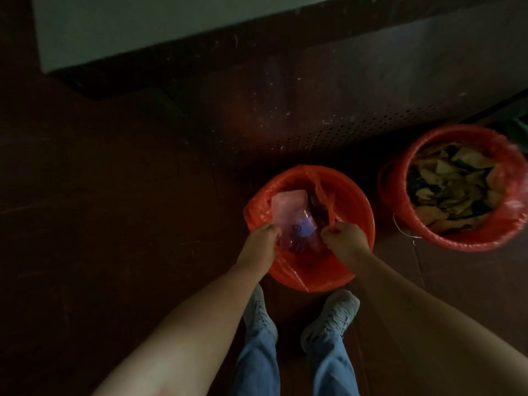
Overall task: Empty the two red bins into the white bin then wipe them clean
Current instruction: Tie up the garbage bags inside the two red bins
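Near red bin [360,215]: on the dark floor [114,195] just right of the view's middle, upright, straight ahead of the person's feet.
Liner [258,209]: a thin red bag lining this bin, bunched over the rim at 9 o'clock; a loose flap hangs over the rim at 6 o'clock.
Left hand [261,238]: at 8 o'clock on the rim, fingers curled round the bunched liner edge.
Right hand [344,238]: inside the rim at 4 o'clock, pinching a twisted strip [322,195] of the liner that runs up toward 12 o'clock.
Hands: apart, 1 on each side of the bin's opening, both clamped on the liner.
Contents: a clear plastic bottle [305,227] with a blue label lies between the 2 hands; a pale packet [288,203] lies just beyond it.
Second red bin [393,192]: at 2 o'clock from the first, near but not touching, also lined with a red bag.
Its load: brownish scraps [448,190] piled close to the rim; what they are cannot be told in the dim light.
Shoes [331,318]: 2 grey ones at 6 o'clock, toes just beside the near bin, with blue jeans [257,364] above them.
Wall [143,30]: a pale panel across 11 to 12 o'clock.
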